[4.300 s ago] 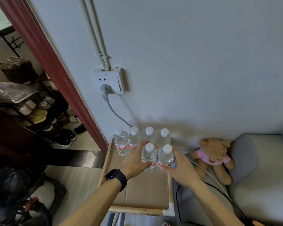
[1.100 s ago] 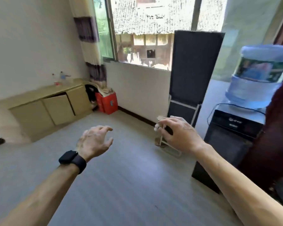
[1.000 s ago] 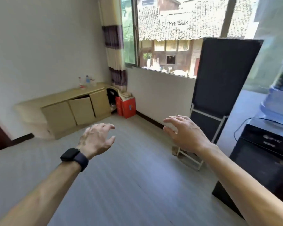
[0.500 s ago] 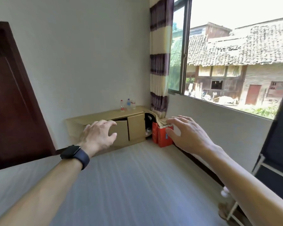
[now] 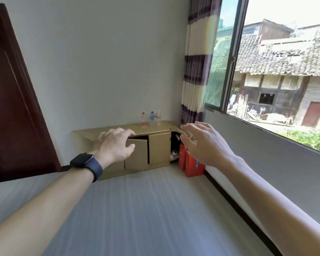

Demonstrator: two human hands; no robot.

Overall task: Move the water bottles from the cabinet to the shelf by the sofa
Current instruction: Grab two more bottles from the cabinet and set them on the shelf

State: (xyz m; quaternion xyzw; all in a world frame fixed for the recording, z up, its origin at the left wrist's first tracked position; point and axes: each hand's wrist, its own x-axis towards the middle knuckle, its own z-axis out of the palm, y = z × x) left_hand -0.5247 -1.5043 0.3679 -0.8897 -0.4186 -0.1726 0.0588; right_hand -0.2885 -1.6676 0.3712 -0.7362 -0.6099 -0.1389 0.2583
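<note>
**Step in hand (judged):** approach to the cabinet (image 5: 159, 147) for a pick-up; nothing was carried. The shelf and sofa were out of view.

**Water bottles (image 5: 152, 118):** a small group stood upright on the cabinet top, close together near the wall, one with a red label and one with a blue. They were well apart from both hands, across open floor (image 5: 137, 209).

**Left hand (image 5: 115, 145):** held out ahead, fingers loosely bent and spread, gripping nothing and touching nothing. It wore a dark watch (image 5: 86, 165) at the wrist.

**Right hand (image 5: 205, 145):** held out likewise, fingers near straight and slightly parted, empty.

**Cabinet:** low, tan, set in the corner, with one door ajar. Red boxes (image 5: 191, 163) sat on the floor just beside its right end.

**Next move (judged):** called for crossing the floor, then closing a hand round a bottle's body without toppling its neighbours.
</note>
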